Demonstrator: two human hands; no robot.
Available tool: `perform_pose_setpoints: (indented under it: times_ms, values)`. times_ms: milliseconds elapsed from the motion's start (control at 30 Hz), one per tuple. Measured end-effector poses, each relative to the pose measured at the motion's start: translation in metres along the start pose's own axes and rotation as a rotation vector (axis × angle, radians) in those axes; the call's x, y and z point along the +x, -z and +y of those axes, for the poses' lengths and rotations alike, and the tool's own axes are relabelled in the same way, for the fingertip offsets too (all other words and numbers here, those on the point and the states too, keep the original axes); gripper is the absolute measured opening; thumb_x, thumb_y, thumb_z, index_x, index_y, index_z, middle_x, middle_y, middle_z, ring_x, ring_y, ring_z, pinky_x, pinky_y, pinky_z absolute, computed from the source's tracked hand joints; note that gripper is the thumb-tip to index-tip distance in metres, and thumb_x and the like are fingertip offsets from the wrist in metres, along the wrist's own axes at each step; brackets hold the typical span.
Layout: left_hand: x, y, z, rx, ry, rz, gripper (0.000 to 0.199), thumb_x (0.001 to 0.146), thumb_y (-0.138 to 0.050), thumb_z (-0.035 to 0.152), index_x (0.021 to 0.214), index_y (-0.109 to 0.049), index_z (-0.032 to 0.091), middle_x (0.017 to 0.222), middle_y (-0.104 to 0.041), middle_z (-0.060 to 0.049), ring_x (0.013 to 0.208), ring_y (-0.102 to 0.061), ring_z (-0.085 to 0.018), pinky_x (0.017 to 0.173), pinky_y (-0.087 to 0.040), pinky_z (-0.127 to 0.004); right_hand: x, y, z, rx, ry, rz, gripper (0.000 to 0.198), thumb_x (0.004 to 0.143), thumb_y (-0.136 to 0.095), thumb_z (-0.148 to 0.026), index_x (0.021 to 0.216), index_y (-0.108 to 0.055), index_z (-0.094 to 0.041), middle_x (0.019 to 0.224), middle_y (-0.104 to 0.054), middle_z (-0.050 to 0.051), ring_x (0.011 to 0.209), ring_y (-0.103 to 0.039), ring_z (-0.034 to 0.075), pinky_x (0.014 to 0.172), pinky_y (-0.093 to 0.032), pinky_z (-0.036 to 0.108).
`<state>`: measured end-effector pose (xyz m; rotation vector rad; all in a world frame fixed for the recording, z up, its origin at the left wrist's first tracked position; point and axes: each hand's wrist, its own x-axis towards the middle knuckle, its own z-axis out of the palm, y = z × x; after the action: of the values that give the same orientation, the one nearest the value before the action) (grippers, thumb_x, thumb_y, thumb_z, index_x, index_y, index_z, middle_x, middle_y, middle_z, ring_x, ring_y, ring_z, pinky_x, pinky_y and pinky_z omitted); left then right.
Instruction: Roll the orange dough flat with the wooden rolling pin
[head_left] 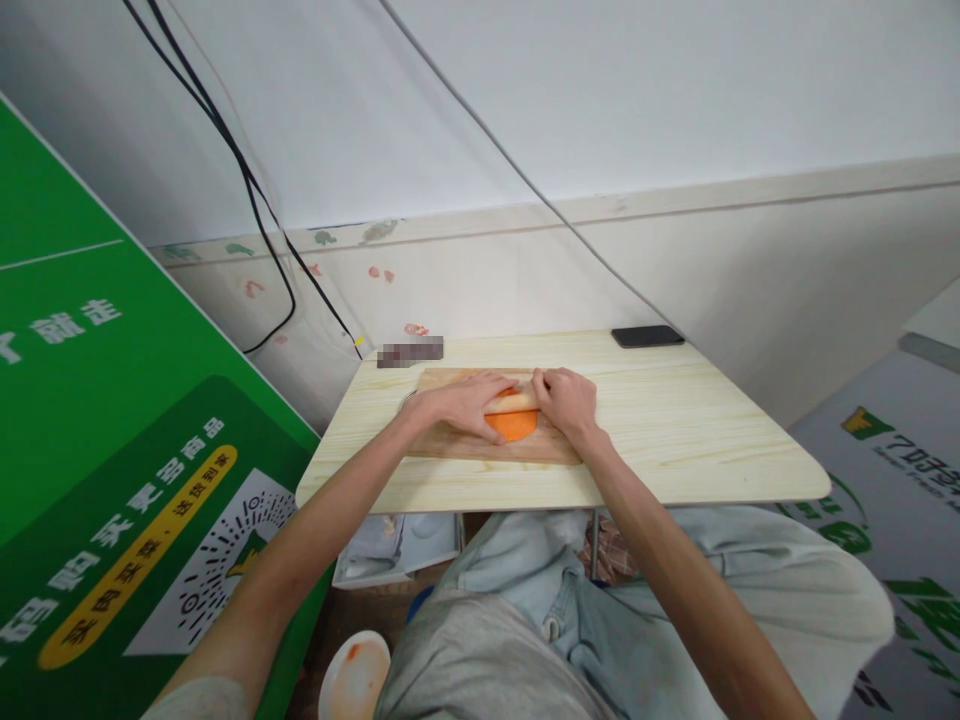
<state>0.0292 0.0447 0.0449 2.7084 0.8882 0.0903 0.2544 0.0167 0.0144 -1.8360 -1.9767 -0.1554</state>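
Observation:
On a wooden cutting board lies a flat piece of orange dough. A pale rolling pin crosses it sideways. My right hand is closed in a fist around the pin's right end. Spread over the left side is my left hand, its thumb at the near edge of the dough and its fingers reaching to the far edge. The pin's left end is hidden under that hand.
The board rests on a small pale table against the wall. A black phone lies at the back right and a blurred dark object at the back left. Green panels stand left; a white stained lid or plate is below.

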Motion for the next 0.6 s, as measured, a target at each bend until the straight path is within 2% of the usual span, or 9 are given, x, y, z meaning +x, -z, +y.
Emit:
perform_pose_setpoints:
  times_ms: [133, 367, 600]
  values:
    - [0.004, -0.005, -0.002, -0.039, -0.014, 0.033, 0.104, 0.072, -0.091, 0.065, 0.155, -0.05, 0.019, 0.159, -0.057, -0.018, 0.147, -0.053, -0.038, 0.126, -0.036, -0.051, 0.0, 0.0, 0.0, 0.004, -0.011, -0.011, 0.057, 0.113, -0.038, -0.039, 0.092, -0.087, -0.02, 0.102, -0.084, 0.012, 0.088, -0.074, 0.021, 0.069, -0.038, 0.029]
    - [0.001, -0.01, 0.003, -0.074, 0.029, 0.077, 0.11, 0.072, -0.087, 0.075, 0.158, -0.048, 0.018, 0.164, -0.052, -0.02, 0.151, -0.049, -0.04, 0.128, -0.034, -0.052, 0.001, -0.002, 0.001, -0.003, -0.003, -0.009, 0.057, 0.113, -0.037, -0.039, 0.094, -0.087, -0.02, 0.103, -0.085, 0.012, 0.09, -0.075, 0.021, 0.07, -0.039, 0.03]
    - [0.008, -0.007, 0.008, -0.098, -0.05, 0.062, 0.099, 0.075, -0.091, 0.059, 0.157, -0.049, 0.022, 0.162, -0.055, -0.016, 0.15, -0.05, -0.037, 0.129, -0.033, -0.053, 0.001, -0.002, 0.001, -0.007, -0.009, -0.012, 0.057, 0.113, -0.037, -0.038, 0.096, -0.087, -0.019, 0.103, -0.085, 0.013, 0.091, -0.075, 0.021, 0.07, -0.04, 0.029]
